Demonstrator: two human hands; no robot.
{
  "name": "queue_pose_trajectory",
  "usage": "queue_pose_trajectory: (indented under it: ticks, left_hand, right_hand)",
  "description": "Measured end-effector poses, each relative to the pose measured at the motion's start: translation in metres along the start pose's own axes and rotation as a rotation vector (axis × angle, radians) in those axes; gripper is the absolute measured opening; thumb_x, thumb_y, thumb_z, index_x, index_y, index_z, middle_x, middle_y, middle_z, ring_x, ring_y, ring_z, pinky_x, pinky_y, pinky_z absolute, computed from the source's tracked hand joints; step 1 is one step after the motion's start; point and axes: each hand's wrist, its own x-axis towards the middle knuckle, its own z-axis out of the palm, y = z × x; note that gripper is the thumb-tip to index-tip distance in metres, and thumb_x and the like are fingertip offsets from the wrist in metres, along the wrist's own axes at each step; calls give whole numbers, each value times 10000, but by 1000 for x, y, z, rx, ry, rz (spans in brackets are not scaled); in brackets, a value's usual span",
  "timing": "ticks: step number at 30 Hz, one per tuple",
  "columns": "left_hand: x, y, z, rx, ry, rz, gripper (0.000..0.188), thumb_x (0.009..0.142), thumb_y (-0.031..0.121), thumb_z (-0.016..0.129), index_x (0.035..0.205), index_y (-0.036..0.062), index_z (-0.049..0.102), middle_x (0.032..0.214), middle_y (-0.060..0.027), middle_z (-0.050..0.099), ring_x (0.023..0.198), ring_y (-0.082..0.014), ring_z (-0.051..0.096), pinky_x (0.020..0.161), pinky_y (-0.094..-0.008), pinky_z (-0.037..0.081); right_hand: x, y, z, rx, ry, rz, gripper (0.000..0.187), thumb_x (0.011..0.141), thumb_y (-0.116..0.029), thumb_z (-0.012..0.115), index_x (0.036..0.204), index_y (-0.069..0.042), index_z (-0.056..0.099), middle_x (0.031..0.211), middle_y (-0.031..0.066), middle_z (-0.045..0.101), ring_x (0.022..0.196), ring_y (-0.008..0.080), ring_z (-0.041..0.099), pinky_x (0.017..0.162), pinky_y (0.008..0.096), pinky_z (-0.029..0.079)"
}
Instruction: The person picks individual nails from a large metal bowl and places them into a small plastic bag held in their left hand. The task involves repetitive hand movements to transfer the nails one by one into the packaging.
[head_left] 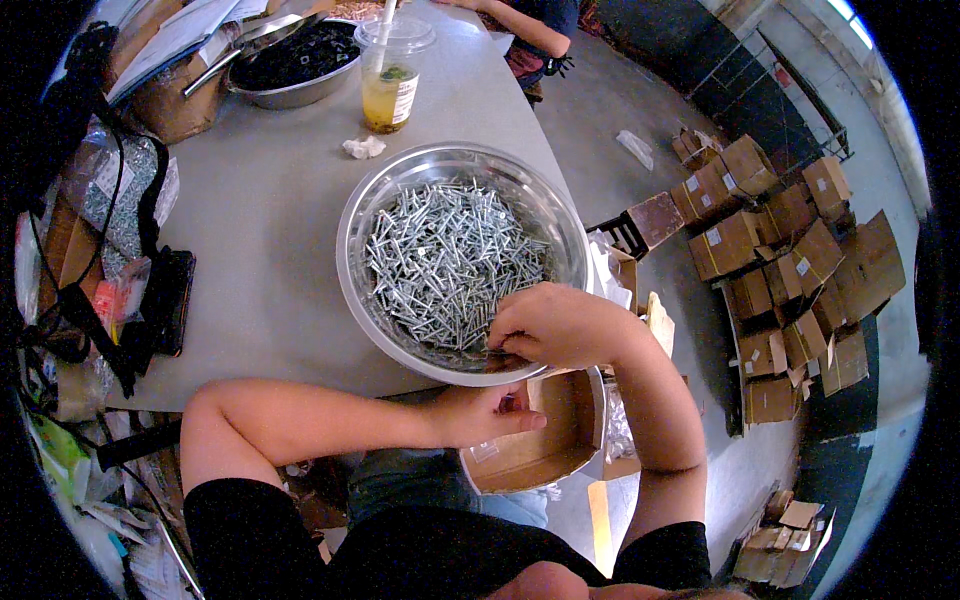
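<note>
A shiny metal bowl [358,300] holds a large heap of silvery screws [450,260] at the table's near right edge. Inside its near right side is my right hand [560,325], fingers curled in and pressed together beside the screws. Whatever those fingertips hold is hidden. Just below the bowl's near rim lies my left hand [485,413], loosely curled, its thumb pointing right over an open cardboard box [565,430]. Its fingers are partly hidden, and I cannot make out what is in them. The box sits close against my lap, below the bowl.
Behind the bowl, a lidded plastic cup [390,95] with yellow drink and a crumpled tissue [364,147] stand on the grey table [250,250]. A pan of black parts [300,95] is farther left. Bags and cables crowd the left edge. Stacked cartons [790,270] line the right; another person's arm [530,28] shows at the top.
</note>
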Motion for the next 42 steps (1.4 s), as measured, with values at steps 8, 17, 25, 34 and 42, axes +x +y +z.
queue_pose_trajectory:
  ticks: [8, 17, 25, 34, 42]
  left_hand:
    - [0, 11, -7, 24, -106, -109, 316, 865, 330, 696, 809, 78, 514, 728, -2, 503, 704, -130, 472, 648, -305, 416]
    - [-2, 13, -4, -194, -51, -53, 325, 836, 247, 736, 803, 95, 451, 724, 8, 436, 691, -120, 428, 627, -287, 399]
    - [-3, 17, -8, -66, -65, -71, 245, 851, 218, 712, 976, 68, 564, 873, -29, 583, 852, -153, 567, 759, -297, 483]
    - [0, 5, -6, -281, -77, -43, 306, 868, 181, 694, 1083, 40, 527, 883, -10, 529, 794, -106, 512, 702, -264, 453]
    - [3, 13, -8, -279, -106, -18, 249, 874, 190, 688, 1008, 63, 521, 850, 5, 492, 798, -101, 474, 718, -258, 434]
  right_hand:
    - [-14, -6, -14, 171, -2, -82, 124, 826, -154, 610, 913, -68, 632, 857, 134, 634, 858, 352, 616, 761, 440, 487]
    - [-45, -15, -6, 285, 223, -260, 162, 717, -32, 678, 863, -85, 632, 870, 81, 606, 878, 307, 596, 752, 390, 487]
    - [-65, -41, 24, 120, 452, -115, 149, 723, -44, 639, 867, -76, 655, 888, 100, 604, 803, 286, 641, 694, 355, 532]
    - [-63, -43, 30, 83, 550, -82, 300, 604, 26, 701, 886, -74, 679, 863, 76, 603, 792, 257, 632, 682, 338, 531]
    - [-66, -33, 38, -213, 654, -106, 235, 664, -124, 637, 895, -102, 670, 901, 72, 610, 830, 269, 627, 693, 371, 539]
